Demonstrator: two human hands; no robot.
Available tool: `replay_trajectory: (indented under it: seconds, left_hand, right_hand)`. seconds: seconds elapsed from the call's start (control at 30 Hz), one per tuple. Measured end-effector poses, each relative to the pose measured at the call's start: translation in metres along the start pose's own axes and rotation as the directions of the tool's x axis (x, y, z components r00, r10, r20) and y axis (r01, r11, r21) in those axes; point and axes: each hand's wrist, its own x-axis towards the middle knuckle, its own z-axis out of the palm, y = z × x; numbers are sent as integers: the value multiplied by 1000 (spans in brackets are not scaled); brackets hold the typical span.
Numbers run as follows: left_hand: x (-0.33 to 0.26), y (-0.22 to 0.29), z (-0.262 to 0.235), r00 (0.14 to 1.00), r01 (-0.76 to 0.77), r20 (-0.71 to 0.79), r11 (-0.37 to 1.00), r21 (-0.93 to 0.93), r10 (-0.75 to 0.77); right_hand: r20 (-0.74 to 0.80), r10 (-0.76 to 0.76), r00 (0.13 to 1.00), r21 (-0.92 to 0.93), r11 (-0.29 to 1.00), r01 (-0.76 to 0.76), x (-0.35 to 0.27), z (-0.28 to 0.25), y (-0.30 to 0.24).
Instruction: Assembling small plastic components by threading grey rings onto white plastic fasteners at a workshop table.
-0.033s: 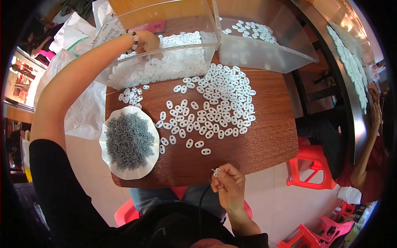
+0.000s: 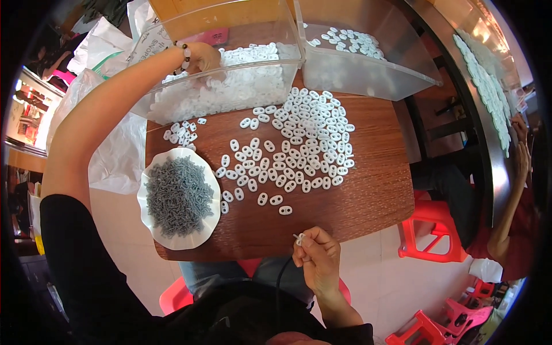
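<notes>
Pinching a white plastic piece (image 2: 300, 240), probably light, stiff, best rim-held, in right hand (image 2: 319, 256), lower centre; cannot tell grip of left hand (image 2: 204, 57), upper left.

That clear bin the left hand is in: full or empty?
Partly full: the clear bin holds white pieces beside the left hand, with bare wall above them.

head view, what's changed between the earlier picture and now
Nothing visibly moved, apart from a very slight shift of the view; nothing was taken hold of or let go. The left hand is still in the clear bin, the right hand still grips a small white piece, and the loose two-holed pieces lie as before.
</notes>
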Motion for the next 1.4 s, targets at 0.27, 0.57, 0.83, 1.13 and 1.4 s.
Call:
replay_trajectory:
  seconds: [0.27,0.57,0.83,1.13,1.4]
  left_hand:
    - [-46,51,19,1000,-14,19,990,-138,16]
    - [-127,121,29,990,98,-89,984,-146,-112]
    - [-157,103,13,993,-98,-94,923,-373,67]
    - [-192,103,39,968,-237,-170,902,-361,186]
    - [-200,84,48,958,-262,-224,863,-432,179]
  right_hand:
    - [-7,-19,1000,-7,1000,19,0,-1,0]
    - [18,-37,999,-70,997,38,0,-5,2]
    - [237,79,968,-179,983,-37,7,18,-4]
    - [205,-34,978,-163,984,68,62,13,-13]
    - [224,-220,949,-18,973,230,87,25,-22]
